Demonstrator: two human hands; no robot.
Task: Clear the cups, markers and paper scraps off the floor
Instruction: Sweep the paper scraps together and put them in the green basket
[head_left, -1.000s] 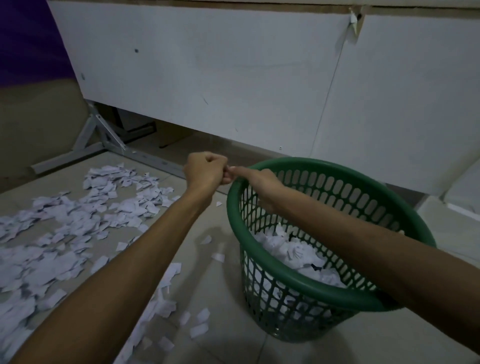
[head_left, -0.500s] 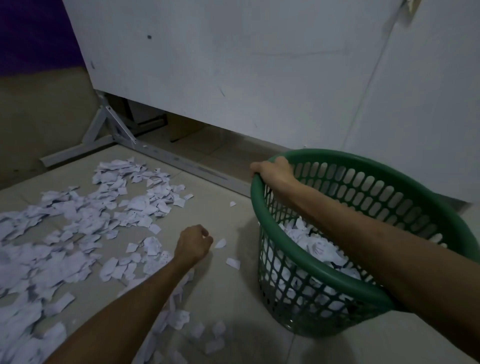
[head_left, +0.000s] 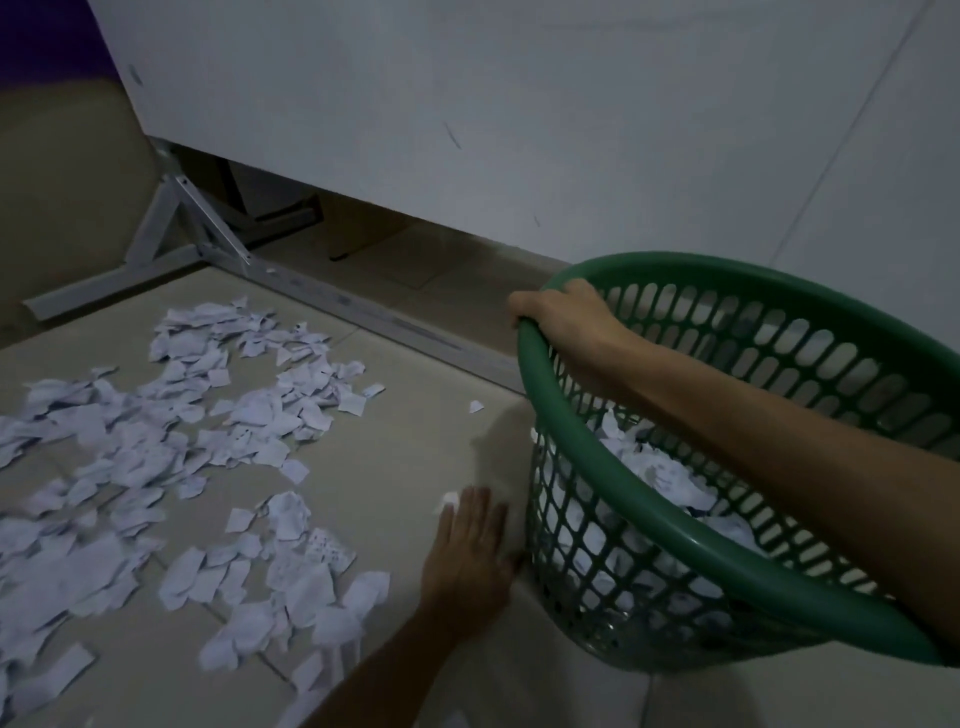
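Now left hand lies flat, fingers straight, on the floor just beside the green basket; half a second ago it was a fist further left. Right hand still grips the basket's far rim. Paper scraps litter the tiles at left, more inside the basket. White board and metal frame stand behind.
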